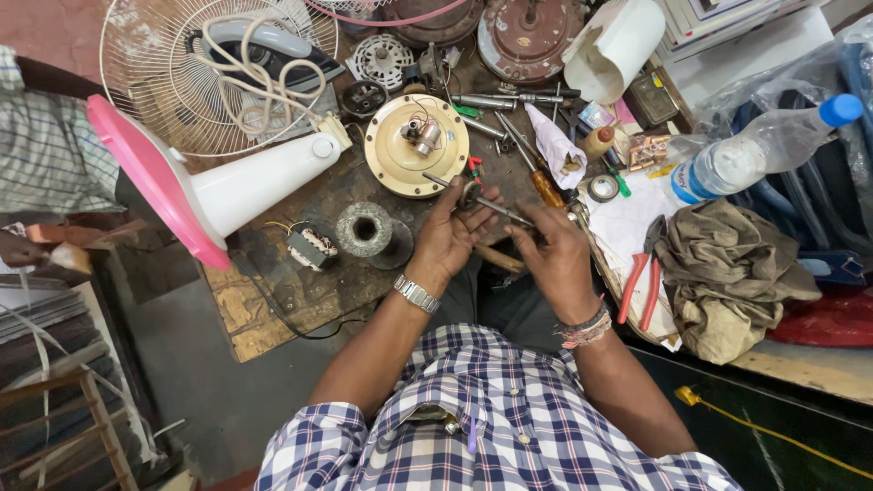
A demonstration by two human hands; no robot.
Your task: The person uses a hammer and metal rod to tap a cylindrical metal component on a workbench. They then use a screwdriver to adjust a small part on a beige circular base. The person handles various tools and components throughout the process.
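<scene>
Two hands work at the near edge of a crowded bench (273, 305), with little free room: the left hand (452, 235) and right hand (556, 257) both grip a thin metal shaft (491, 205), just below a cream motor housing (416, 145).

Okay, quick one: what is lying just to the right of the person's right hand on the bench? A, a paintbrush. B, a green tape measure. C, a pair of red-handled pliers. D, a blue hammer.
C: red-handled pliers lie on the white paper just right of the right hand, next to a crumpled brown cloth.
</scene>
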